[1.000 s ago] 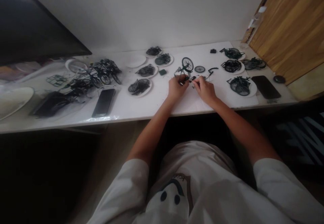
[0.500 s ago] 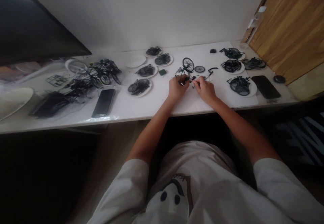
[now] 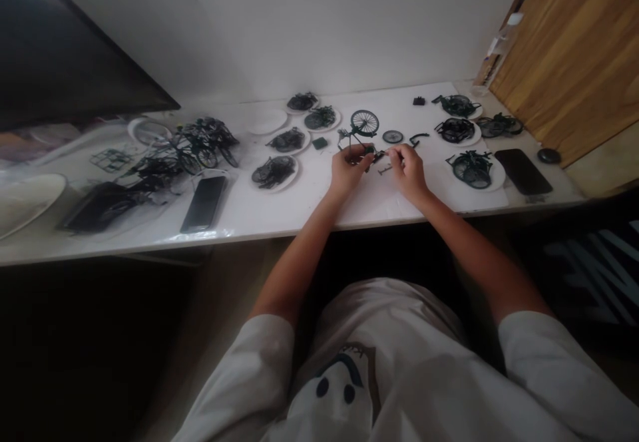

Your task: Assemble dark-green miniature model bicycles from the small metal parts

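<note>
My left hand (image 3: 349,166) is closed around the dark frame of a miniature bicycle (image 3: 365,123), whose one spoked wheel points up and away from me. Just right of it, my right hand (image 3: 408,168) is pinched close to the frame's near end. Whatever lies between its fingertips is too small to make out. A loose wheel (image 3: 393,136) rests on the white board beyond my right hand, with a dark curved part (image 3: 419,138) beside it. Between my hands a small thin part (image 3: 385,170) lies on the board.
White plates of bicycle parts stand left (image 3: 274,172) and right (image 3: 472,169). Finished-looking miniature bicycles (image 3: 207,139) cluster farther left. One phone (image 3: 204,204) lies near the front edge, another phone (image 3: 523,171) at the right. A clear bottle (image 3: 502,46) stands by the wooden panel.
The bicycle has turned in my left hand, its wheel tipping left and lower. My right hand has drawn slightly right, away from the frame.
</note>
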The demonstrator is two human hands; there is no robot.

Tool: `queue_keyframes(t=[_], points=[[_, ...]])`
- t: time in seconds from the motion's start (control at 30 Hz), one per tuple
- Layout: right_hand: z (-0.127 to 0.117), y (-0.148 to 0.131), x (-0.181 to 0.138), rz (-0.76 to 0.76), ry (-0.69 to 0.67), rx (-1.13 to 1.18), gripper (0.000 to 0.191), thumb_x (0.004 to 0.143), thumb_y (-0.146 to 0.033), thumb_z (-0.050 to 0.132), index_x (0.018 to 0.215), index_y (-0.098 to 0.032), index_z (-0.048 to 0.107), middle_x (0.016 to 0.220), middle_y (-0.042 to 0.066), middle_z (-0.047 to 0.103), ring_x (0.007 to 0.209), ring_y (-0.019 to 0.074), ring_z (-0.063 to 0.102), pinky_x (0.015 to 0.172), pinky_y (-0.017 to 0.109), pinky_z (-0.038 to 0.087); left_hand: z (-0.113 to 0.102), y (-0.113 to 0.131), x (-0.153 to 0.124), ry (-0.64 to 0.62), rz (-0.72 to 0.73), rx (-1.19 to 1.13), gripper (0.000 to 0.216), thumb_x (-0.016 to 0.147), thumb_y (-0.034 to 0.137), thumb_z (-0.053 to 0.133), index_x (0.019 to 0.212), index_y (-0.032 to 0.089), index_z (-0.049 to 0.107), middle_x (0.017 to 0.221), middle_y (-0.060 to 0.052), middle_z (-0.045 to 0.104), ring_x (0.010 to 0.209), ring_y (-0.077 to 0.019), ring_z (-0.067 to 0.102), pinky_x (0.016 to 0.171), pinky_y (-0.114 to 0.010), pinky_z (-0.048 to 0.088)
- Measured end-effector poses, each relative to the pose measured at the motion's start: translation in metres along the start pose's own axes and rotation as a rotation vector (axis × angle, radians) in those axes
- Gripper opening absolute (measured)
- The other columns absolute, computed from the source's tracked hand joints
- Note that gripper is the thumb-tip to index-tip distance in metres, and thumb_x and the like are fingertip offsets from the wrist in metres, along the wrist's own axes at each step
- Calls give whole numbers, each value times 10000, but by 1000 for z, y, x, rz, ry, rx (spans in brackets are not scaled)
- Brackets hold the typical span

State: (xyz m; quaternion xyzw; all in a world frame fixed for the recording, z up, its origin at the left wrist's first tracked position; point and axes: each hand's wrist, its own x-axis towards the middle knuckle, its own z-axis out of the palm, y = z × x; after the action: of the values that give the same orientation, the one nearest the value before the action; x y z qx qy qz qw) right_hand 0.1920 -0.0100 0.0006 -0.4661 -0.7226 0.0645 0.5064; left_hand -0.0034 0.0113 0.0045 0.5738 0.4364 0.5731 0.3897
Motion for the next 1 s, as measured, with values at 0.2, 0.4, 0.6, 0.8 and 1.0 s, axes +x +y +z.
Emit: queue_keyframes(t=[0.2, 0.4, 0.6, 0.8, 1.0], points=[[5, 1, -1, 21, -2, 217, 602, 1090, -827, 544, 1234, -267, 712, 1270, 144, 801, 1042, 271, 742, 924, 433, 639, -3, 0, 0, -67, -49, -294, 517, 721, 588, 1034, 1010, 200, 850, 1261, -126, 856, 993, -207, 785, 865, -332, 625], [9, 0, 0, 82, -52, 290, 524, 1022, -764, 685, 1168, -264, 737, 1243, 127, 814, 1084, 276, 748, 958, 443, 634, -3, 5, -3, -128, -105, -405, 572, 653, 596, 1080, 1002, 206, 848, 1273, -108, 849, 990, -181, 757, 856, -306, 598], [10, 0, 3, 129, -78, 331, 531, 986, -787, 709, 1037, -259, 729, 1048, 70, 799, 899, 224, 695, 841, 390, 561, -3, 5, -3, -211, -84, -416, 564, 692, 598, 1074, 1057, 224, 864, 1158, -76, 850, 987, -174, 758, 886, -307, 601], [7, -7, 3, 97, -83, 335, 501, 984, -755, 719, 925, -261, 661, 813, -3, 644, 685, 161, 497, 679, 345, 425, -5, 4, -3, -261, -61, -403, 546, 731, 600, 1056, 1084, 234, 855, 1161, -70, 830, 1019, -188, 769, 926, -338, 606], [1, -17, 3, 75, -100, 363, 420, 994, -655, 741, 900, -250, 684, 798, -5, 627, 657, 145, 462, 639, 332, 377, -7, 10, -4, -245, -124, -467, 557, 738, 579, 1059, 1125, 241, 846, 1075, -49, 808, 1005, -175, 744, 913, -318, 596]])
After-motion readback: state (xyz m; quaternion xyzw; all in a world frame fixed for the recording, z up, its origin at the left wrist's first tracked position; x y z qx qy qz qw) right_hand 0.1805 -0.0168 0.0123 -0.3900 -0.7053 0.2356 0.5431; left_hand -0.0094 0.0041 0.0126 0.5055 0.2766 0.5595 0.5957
